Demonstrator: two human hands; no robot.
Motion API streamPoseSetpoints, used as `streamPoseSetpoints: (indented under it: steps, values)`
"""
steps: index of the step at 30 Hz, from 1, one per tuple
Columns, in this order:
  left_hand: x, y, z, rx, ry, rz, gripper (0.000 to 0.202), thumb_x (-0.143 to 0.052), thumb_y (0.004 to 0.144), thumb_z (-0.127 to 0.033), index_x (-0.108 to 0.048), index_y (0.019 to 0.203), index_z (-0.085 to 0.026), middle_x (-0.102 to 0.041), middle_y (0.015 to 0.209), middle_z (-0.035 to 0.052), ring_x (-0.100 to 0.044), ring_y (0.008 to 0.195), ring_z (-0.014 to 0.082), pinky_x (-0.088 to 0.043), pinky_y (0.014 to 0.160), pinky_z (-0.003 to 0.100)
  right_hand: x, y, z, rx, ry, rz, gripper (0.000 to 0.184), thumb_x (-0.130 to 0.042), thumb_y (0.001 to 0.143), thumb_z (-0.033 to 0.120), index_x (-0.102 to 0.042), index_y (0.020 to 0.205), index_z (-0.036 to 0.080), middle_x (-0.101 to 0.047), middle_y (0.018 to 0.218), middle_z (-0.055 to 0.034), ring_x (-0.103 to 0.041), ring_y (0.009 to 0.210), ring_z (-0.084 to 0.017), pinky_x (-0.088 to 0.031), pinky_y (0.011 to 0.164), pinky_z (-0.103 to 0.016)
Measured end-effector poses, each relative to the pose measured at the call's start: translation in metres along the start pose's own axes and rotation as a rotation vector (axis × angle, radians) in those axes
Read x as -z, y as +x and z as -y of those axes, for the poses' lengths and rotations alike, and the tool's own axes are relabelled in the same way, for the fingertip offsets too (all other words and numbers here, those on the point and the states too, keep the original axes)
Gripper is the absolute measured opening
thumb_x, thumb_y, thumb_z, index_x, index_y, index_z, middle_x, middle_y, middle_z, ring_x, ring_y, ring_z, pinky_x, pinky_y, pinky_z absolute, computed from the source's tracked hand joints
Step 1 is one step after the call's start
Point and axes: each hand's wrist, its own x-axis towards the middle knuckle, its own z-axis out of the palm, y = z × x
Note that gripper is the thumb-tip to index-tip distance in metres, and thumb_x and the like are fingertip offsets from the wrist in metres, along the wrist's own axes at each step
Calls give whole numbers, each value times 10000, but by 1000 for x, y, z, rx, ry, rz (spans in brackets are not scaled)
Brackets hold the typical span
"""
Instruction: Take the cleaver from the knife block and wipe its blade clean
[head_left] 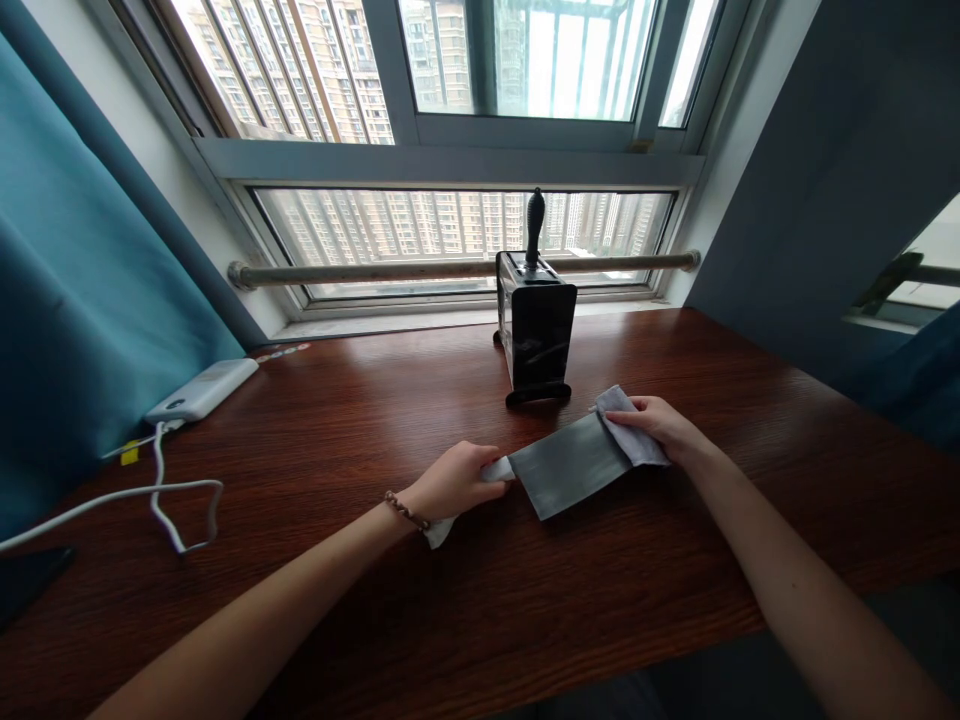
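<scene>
My left hand (454, 480) is closed around the pale handle of a cleaver (570, 465). The handle's butt end shows below my wrist, and the wide grey blade points right, above the table. At the blade's far end, my right hand (660, 425) pinches a light grey cloth (634, 440) that is folded over the blade, hiding its tip. Behind the blade stands a black knife block (541, 335) with one black-handled tool (535, 225) upright in its top.
Dark red-brown wooden table (360, 390) under a window with a horizontal rail (375, 272). On the left lie a white power strip (204, 388) and its looping white cable (161, 500), beside a blue curtain (90, 250). A dark flat object (30, 580) lies at the left edge.
</scene>
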Motion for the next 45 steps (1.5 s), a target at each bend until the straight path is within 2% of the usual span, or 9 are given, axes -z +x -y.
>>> streamPoseSetpoints:
  steps: [7, 13, 17, 21, 27, 32, 37, 42, 45]
  values:
    - [-2, 1, 1, -11, 23, 11, 216, -516, 770, -352, -532, 714, -144, -483, 616, -21, -378, 546, 88, -243, 515, 232, 1, 7, -9, 120, -105, -101, 441, -816, 570, 414, -658, 785, 62, -602, 647, -52, -481, 518, -117, -325, 430, -196]
    - [-3, 2, 2, -9, 34, 13, 234, -515, 778, -372, -535, 719, -147, -486, 615, -21, -385, 547, 89, -242, 514, 233, 1, 7, -10, 108, -68, -131, 419, -794, 568, 461, -627, 700, 100, -576, 617, -59, -506, 534, -164, -325, 449, -242]
    - [-2, 1, 1, -13, 44, 11, 231, -510, 781, -367, -535, 714, -148, -492, 618, -20, -389, 546, 88, -248, 519, 232, 3, 10, -13, 81, -40, -122, 460, -788, 536, 497, -604, 677, 101, -571, 617, -73, -502, 529, -169, -331, 459, -252]
    - [-3, 1, 1, -9, 59, 0, 221, -518, 773, -364, -534, 715, -152, -495, 620, -17, -390, 546, 91, -246, 517, 234, 5, 8, -11, 89, -84, -124, 458, -773, 583, 517, -610, 676, 100, -562, 604, -60, -470, 514, -147, -310, 451, -244]
    - [-5, 0, 1, -1, 82, -24, 206, -533, 755, -356, -527, 707, -155, -489, 615, -13, -374, 548, 95, -235, 516, 237, 4, 1, -3, 125, -353, 70, 443, -800, 628, 415, -671, 872, 69, -644, 800, -80, -533, 667, -153, -378, 544, -211]
    - [-4, 0, 0, -5, 79, -25, 218, -535, 755, -368, -530, 704, -156, -488, 617, -13, -375, 552, 95, -236, 518, 235, 4, 4, -10, 121, -176, 26, 514, -781, 643, 483, -670, 886, 43, -642, 796, -103, -543, 647, -159, -378, 539, -222]
    - [-3, 0, 0, -5, 69, -18, 222, -527, 760, -367, -526, 694, -155, -473, 602, -19, -368, 538, 92, -232, 512, 237, -1, 0, -9, 146, -44, 16, 493, -798, 619, 467, -683, 870, 60, -644, 794, -99, -560, 651, -162, -391, 552, -220]
    - [-5, 1, 2, 2, 59, -24, 217, -526, 758, -364, -530, 705, -153, -472, 603, -21, -365, 536, 92, -231, 511, 238, -5, -1, -7, 168, -134, -88, 491, -755, 620, 527, -680, 806, 78, -634, 743, -98, -556, 618, -189, -377, 520, -244]
    - [-6, 1, 3, 6, 50, -33, 217, -530, 753, -362, -530, 705, -150, -476, 610, -19, -367, 543, 93, -238, 518, 236, 5, 1, -5, 294, -396, -320, 443, -681, 692, 533, -670, 742, 93, -609, 686, -86, -551, 639, -216, -348, 514, -256]
